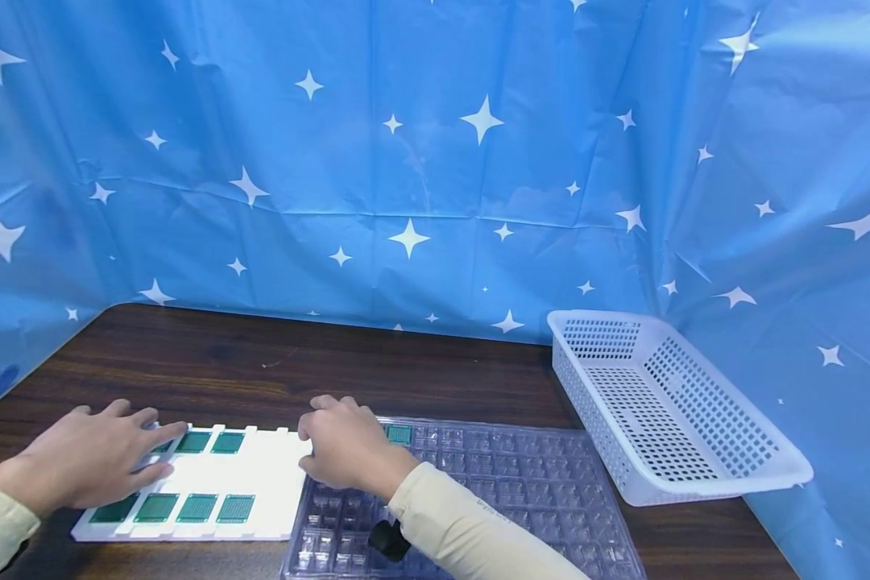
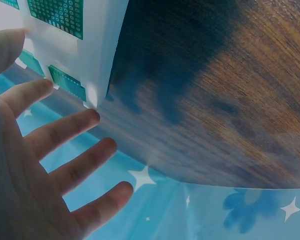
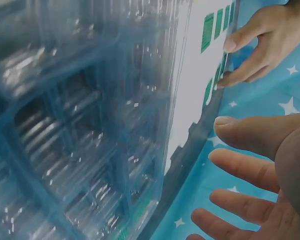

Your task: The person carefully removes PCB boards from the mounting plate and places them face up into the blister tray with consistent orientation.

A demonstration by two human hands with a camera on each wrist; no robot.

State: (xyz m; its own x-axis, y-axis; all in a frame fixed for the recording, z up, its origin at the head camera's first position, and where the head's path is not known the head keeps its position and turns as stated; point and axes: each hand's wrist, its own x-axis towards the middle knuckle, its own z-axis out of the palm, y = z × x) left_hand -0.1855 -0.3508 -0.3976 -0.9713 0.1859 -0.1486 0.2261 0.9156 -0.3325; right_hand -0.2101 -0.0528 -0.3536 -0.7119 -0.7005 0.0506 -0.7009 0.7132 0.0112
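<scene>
My left hand [image 1: 105, 459] spreads its fingers over the left end of a white holder [image 1: 268, 475], touching its edge with thumb and fingertips. Green perforated circuit boards [image 1: 196, 507] stand in two rows along the holder, several in view, some partly under the hand. Over the left part of a clear plastic compartment tray [image 1: 551, 483] is my right hand [image 1: 351, 447], near the holder's right end. The right wrist view shows its fingers [image 3: 242, 167] apart, with nothing between them. Another green board [image 1: 399, 434] lies in the tray's back row, just beyond the right hand.
A white perforated basket [image 1: 681, 411] stands at the right, beside the tray. The dark wooden table [image 1: 261, 354] runs back to a blue curtain [image 1: 377, 161] with white stars. A black strap piece [image 1: 389, 540] sits under the right wrist.
</scene>
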